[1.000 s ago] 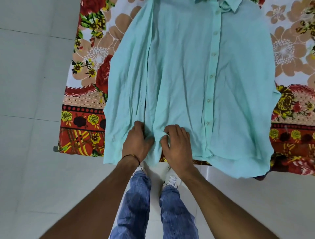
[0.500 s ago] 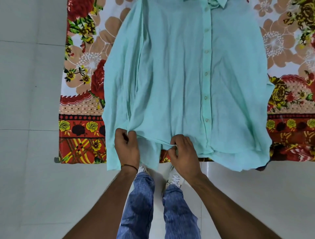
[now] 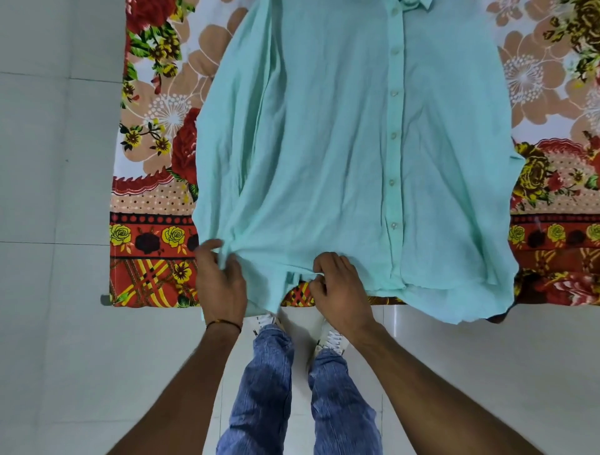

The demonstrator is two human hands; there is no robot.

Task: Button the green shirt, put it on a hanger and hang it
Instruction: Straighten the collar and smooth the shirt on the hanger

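As a mint-green shirt [image 3: 324,146] lies front-up across a floral bedsheet [image 3: 152,130], a person standing at the near edge works its hem with 2 bare hands. The left hand [image 3: 220,282], a dark thread band [image 3: 224,323] at its wrist, has thumb and fingers closed on a bunched fold near the hem's left end, though the view there is slightly blurred. The right hand [image 3: 342,289] pinches the hem edge between thumb and curled fingers, to the left of the button placket [image 3: 394,156]. 6 pale buttons [image 3: 393,134] show in a line down that placket, from the collar [image 3: 417,3] at the top of the view toward the hem. The shirt's lower edge hangs over the sheet's red-and-yellow border, above white floor tiles [image 3: 48,162]. Below the hands are blue jeans [image 3: 269,389] and white lace-up shoes [image 3: 334,339].
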